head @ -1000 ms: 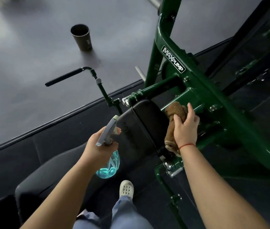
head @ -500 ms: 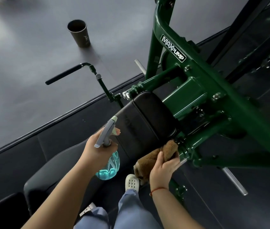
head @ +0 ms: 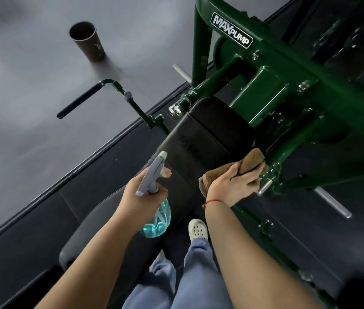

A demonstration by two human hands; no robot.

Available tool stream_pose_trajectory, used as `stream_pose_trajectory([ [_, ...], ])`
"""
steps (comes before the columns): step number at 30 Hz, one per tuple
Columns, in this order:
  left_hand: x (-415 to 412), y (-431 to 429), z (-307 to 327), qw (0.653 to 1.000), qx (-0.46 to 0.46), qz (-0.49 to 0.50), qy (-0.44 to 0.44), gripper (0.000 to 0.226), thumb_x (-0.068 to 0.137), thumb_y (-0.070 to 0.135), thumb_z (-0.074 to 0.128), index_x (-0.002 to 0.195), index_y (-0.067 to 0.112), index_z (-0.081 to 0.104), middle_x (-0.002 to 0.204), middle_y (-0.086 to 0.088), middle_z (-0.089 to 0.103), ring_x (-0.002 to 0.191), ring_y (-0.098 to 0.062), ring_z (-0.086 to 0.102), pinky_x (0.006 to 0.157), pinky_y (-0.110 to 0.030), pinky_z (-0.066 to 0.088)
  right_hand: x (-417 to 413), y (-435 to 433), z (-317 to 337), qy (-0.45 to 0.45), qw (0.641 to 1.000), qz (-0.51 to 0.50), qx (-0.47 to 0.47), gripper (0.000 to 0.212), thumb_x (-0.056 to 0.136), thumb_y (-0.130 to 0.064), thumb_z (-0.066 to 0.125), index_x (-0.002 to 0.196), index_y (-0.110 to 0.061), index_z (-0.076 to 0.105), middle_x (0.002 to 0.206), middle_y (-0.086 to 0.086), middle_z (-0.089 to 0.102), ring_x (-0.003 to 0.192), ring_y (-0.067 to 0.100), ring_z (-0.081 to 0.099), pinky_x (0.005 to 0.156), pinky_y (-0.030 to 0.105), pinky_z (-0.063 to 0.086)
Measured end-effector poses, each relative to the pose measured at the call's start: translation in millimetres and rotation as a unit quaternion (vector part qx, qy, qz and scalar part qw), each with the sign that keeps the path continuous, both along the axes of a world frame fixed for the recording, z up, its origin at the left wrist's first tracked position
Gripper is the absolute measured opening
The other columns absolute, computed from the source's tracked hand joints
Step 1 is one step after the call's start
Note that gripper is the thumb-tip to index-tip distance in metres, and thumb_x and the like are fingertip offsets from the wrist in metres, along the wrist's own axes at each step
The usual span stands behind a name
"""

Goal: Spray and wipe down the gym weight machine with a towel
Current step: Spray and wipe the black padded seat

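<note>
The right hand (head: 234,186) grips the brown towel (head: 250,160) and presses it at the lower right edge of the black pad (head: 210,134), where the pad meets the green frame (head: 288,121). The towel's long axis runs up and right, toward the frame. The left hand (head: 140,197) is closed around the spray bottle (head: 156,217), nozzle up, near the pad; the right hand is nearer the frame.
</note>
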State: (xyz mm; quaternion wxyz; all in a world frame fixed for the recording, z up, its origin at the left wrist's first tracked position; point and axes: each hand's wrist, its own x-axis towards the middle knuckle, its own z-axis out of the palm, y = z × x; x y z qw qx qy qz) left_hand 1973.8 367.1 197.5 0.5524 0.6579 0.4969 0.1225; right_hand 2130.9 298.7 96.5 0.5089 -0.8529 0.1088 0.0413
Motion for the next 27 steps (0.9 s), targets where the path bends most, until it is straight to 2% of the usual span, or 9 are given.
stream_pose_trajectory([
  [4,-26,6,-6,0.999,-0.017,-0.043,0.011,0.044,0.084,-0.009,0.064,0.106,0.029,0.071,0.074,-0.015,0.061,0.06,-0.021,0.052,0.05,-0.023,0.043,-51,3,-11,0.051,0.998,-0.003,-0.029,0.067,0.102,-0.027,0.054,0.16,-0.021,0.021,0.148,0.016,0.036,0.125,0.038,0.046,0.096,0.052,0.044],
  [8,-44,13,-14,0.998,-0.017,-0.064,0.02,0.042,0.085,-0.01,0.063,0.105,0.026,0.07,0.07,-0.018,0.056,0.057,-0.017,0.049,0.048,-0.02,0.04,-91,-1,-28,0.129,0.991,0.019,-0.039,0.065,0.103,-0.026,0.052,0.159,-0.02,0.02,0.145,0.021,0.036,0.121,0.043,0.048,0.096,0.055,0.046],
  [10,-51,16,-18,0.997,-0.018,-0.065,0.031,0.04,0.084,-0.009,0.063,0.103,0.025,0.07,0.072,-0.021,0.056,0.056,-0.017,0.048,0.047,-0.02,0.04,-90,-9,-29,0.182,0.983,0.018,-0.033,0.062,0.103,-0.024,0.051,0.157,-0.019,0.022,0.144,0.022,0.035,0.12,0.045,0.05,0.095,0.051,0.045],
  [12,-56,17,-19,0.997,-0.03,-0.069,0.034,0.037,0.085,-0.009,0.062,0.103,0.022,0.07,0.071,-0.014,0.053,0.052,-0.015,0.044,0.044,-0.021,0.037,-80,-21,-24,0.199,0.98,0.002,-0.01,0.056,0.104,-0.018,0.05,0.154,-0.017,0.028,0.145,0.02,0.035,0.12,0.043,0.052,0.094,0.046,0.045],
  [16,-62,20,-14,0.996,-0.051,-0.069,0.012,0.038,0.085,-0.007,0.063,0.105,0.024,0.071,0.07,-0.009,0.049,0.054,-0.018,0.038,0.047,-0.026,0.035,-42,-27,5,0.034,0.999,0.018,0.019,0.055,0.102,-0.012,0.054,0.152,-0.02,0.033,0.142,0.016,0.036,0.12,0.032,0.052,0.095,0.037,0.045],
  [18,-65,22,-12,0.997,-0.051,-0.063,0.002,0.039,0.085,-0.008,0.063,0.106,0.025,0.072,0.07,-0.008,0.048,0.055,-0.018,0.037,0.048,-0.025,0.035,-22,-16,15,-0.068,0.997,0.038,-0.018,0.057,0.1,-0.011,0.058,0.152,-0.019,0.037,0.145,0.017,0.036,0.125,0.029,0.047,0.095,0.03,0.042],
  [21,-68,25,-9,0.998,-0.048,-0.046,-0.006,0.039,0.085,-0.008,0.063,0.106,0.024,0.071,0.071,-0.008,0.05,0.059,-0.019,0.043,0.053,-0.028,0.039,-19,-4,10,-0.146,0.977,0.082,-0.129,0.059,0.097,-0.011,0.062,0.15,-0.028,0.044,0.153,0.018,0.033,0.134,0.036,0.038,0.097,0.046,0.046],
  [23,-69,28,-9,0.998,-0.05,-0.026,-0.009,0.036,0.084,-0.007,0.063,0.104,0.021,0.071,0.075,-0.01,0.054,0.064,-0.021,0.048,0.058,-0.032,0.042,-39,-7,-3,-0.163,0.954,0.141,-0.21,0.066,0.09,-0.004,0.067,0.147,-0.034,0.049,0.155,0.015,0.031,0.131,0.04,0.037,0.092,0.058,0.047],
  [27,-67,29,-7,0.999,-0.047,-0.013,-0.007,0.038,0.083,-0.007,0.064,0.104,0.024,0.072,0.079,-0.011,0.055,0.06,-0.017,0.047,0.053,-0.026,0.041,-79,-27,-25,-0.208,0.869,0.314,-0.321,0.08,0.069,0.011,0.073,0.133,-0.037,0.064,0.145,0.007,0.034,0.117,0.046,0.044,0.075,0.056,0.048],
])
